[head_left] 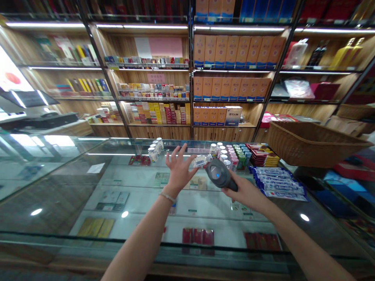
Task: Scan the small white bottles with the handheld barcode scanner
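Observation:
My left hand (178,171) pinches a small white bottle (200,161) between thumb and forefinger, its other fingers spread. The bottle lies on its side in the air, its barcode label facing me. My right hand (244,190) is wrapped round the handle of a dark grey barcode scanner (218,174), whose head is close beside the bottle. A blue light shows on the scanner. Left of my hands, several white bottles (155,149) stand on the glass counter (140,234). Behind the scanner stand rows of small bottles (224,153) with white, pink and green parts.
Blue-and-white packets (278,182) and red-yellow boxes (263,155) lie right of the bottles. A brown woven basket (310,142) stands at the right. Boxed goods show beneath the glass. Behind the counter rise shelves with orange boxes (231,88) and cigarette packs (159,113).

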`<state>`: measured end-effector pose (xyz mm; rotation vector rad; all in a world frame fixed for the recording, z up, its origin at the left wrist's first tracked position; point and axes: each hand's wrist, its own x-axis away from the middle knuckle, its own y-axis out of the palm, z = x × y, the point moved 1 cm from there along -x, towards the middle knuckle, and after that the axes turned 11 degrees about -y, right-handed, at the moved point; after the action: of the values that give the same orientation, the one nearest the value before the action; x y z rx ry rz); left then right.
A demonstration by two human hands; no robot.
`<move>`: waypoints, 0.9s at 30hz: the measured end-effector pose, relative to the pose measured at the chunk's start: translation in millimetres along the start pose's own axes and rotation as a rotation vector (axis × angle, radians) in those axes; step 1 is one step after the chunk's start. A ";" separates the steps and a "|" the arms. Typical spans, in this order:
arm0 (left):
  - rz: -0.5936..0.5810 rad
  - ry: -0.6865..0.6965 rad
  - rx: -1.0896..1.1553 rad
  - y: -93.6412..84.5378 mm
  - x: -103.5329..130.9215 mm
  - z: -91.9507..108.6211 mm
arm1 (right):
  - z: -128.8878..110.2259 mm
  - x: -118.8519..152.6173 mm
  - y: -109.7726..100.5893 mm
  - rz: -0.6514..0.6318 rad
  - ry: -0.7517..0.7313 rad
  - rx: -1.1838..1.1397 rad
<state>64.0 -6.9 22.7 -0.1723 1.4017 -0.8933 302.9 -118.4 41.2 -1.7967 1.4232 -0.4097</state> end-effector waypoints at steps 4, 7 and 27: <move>0.017 0.004 -0.013 -0.2 -0.1 -0.7 | 1.6 2.5 7.2 0.032 -0.034 -0.188; 0.016 0.004 -0.020 -0.3 0.4 -1.2 | -1.5 7.6 19.5 0.116 -0.047 -0.140; -0.015 -0.008 -0.018 1.1 1.8 -0.9 | -11.9 15.3 29.3 0.150 0.029 -0.016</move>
<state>63.5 -7.0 20.5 -0.2001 1.4032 -0.8921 280.2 -138.7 23.7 -1.6891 1.5730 -0.3484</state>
